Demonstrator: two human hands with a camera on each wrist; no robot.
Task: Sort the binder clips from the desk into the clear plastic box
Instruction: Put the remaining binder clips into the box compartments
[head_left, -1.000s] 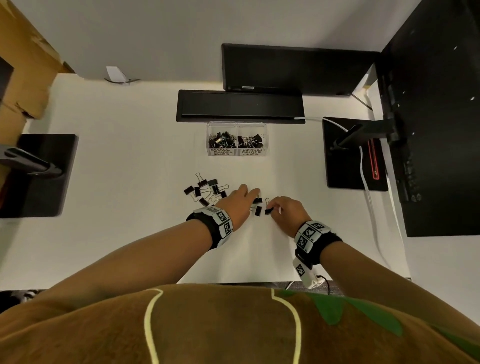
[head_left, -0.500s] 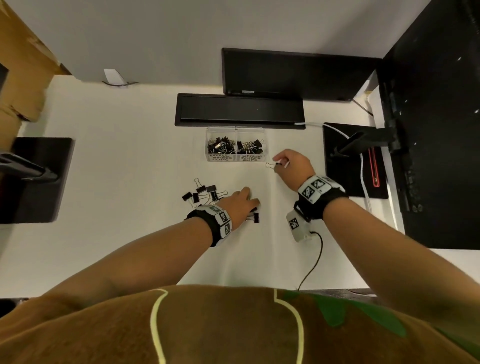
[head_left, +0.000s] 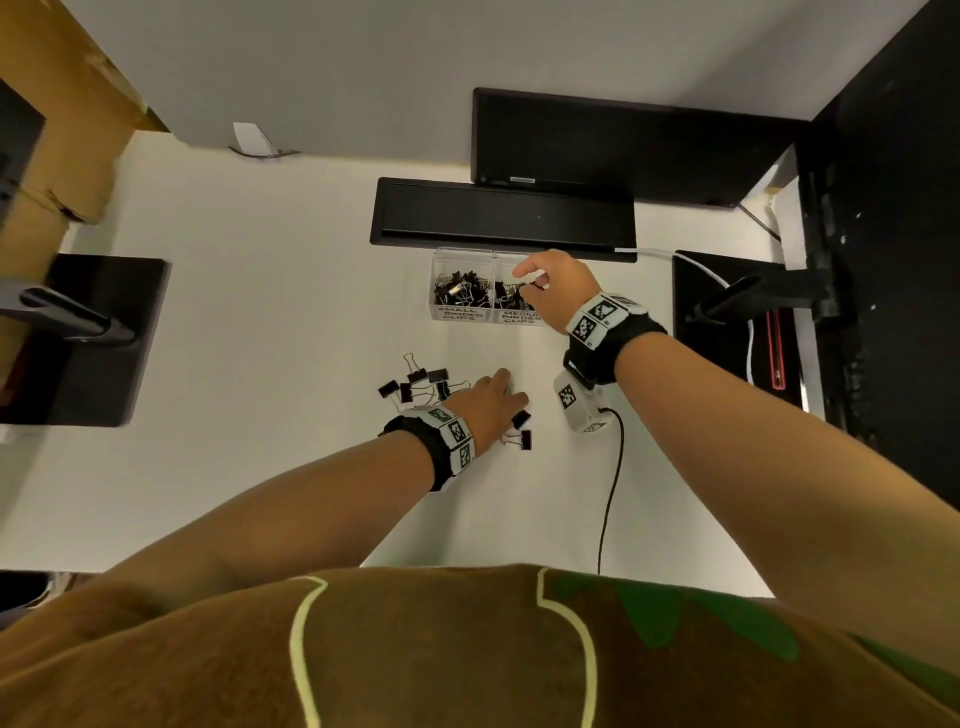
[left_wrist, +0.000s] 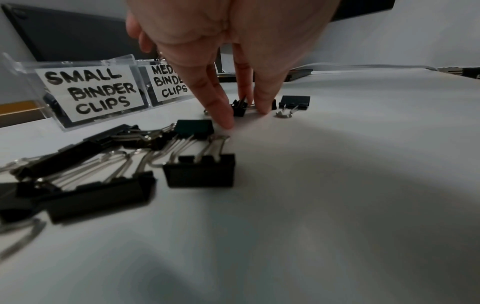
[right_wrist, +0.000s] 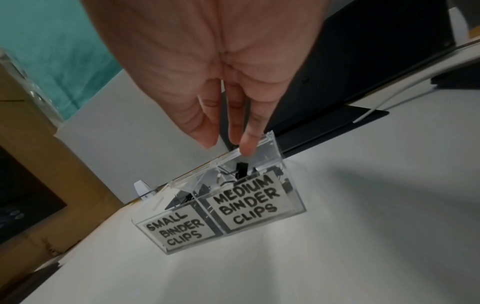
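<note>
Right hand (head_left: 558, 291), fingers slack, hangs above the "MEDIUM BINDER CLIPS" half, beside "SMALL BINDER CLIPS", of the clear plastic box (head_left: 460, 315) fronting a black bar (head_left: 504, 215); left hand (head_left: 480, 408) sets straight fingers (left_wrist: 223, 119) either side of a binder clip (left_wrist: 240, 108) on the desk (head_left: 260, 364).

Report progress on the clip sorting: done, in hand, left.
Done: both compartments of the clear box already hold clips. In hand: the right hand hovers open over the medium side, one clip just under its fingertips; the left hand has fingertips on the desk either side of a small clip. Left: a pile of clips and another loose clip beside it.
</note>
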